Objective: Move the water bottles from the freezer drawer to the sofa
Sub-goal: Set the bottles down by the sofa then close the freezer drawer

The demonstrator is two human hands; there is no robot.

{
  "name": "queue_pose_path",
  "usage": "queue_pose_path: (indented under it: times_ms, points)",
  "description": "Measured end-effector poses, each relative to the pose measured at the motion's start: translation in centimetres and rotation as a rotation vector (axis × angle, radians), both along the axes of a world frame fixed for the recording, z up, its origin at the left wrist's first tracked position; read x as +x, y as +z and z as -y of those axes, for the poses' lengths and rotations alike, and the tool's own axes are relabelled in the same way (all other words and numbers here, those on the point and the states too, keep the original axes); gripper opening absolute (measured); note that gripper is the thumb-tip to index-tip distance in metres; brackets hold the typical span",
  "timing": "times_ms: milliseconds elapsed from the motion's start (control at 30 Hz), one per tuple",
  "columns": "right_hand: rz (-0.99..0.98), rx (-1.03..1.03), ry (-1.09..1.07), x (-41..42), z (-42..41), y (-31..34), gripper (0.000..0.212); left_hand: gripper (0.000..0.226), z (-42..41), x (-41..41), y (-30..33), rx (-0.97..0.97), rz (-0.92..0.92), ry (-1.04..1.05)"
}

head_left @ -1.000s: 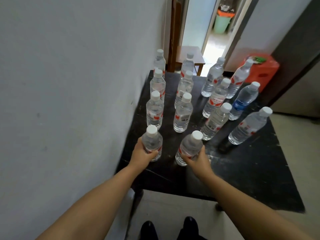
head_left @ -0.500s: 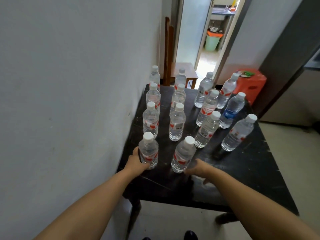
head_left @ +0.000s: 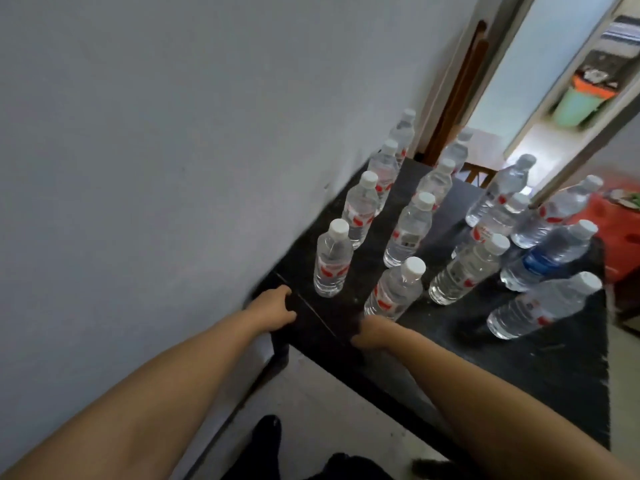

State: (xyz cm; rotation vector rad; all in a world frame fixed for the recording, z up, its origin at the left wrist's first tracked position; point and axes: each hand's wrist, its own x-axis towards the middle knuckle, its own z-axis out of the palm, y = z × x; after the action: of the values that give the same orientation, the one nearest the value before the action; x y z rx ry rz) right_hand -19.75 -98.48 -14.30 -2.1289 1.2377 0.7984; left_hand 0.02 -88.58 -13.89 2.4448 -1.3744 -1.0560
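At the near edge of the black table [head_left: 540,375], the left hand [head_left: 273,311] hovers with fingers loosely curled and holding nothing, just short of the nearest left bottle [head_left: 332,265]. Beside it the right hand [head_left: 372,332] hangs low at the foot of the nearest right bottle [head_left: 394,292], fingers bent downward and blurred, gripping nothing that shows. Both bottles stand upright on the table, apart from the hands. Behind them more water bottles [head_left: 410,228] stand in rows toward the doorway [head_left: 540,109], one with a blue label [head_left: 550,258]. A grey wall [head_left: 173,150] runs along the left, and a red crate [head_left: 620,233] sits to the right
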Motion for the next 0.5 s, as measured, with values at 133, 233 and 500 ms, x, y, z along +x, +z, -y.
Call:
queue_pose_path:
  times_ms: [133, 233, 500]
  points:
    - [0.084, -0.033, 0.231, 1.2, -0.4, -0.3, 0.036, 0.053, -4.9, -3.0, -1.0, 0.056, 0.055, 0.158]
    - [0.139, -0.053, 0.399, 1.7, -1.7, -0.8, 0.032, 0.053, -9.3, -6.3, -1.7, 0.050, 0.051, 0.311]
    - [0.425, -0.098, 0.842, 4.4, -10.4, 0.7, 0.040, 0.053, -22.2, -12.5, -1.0, 0.058, 0.130, 0.838]
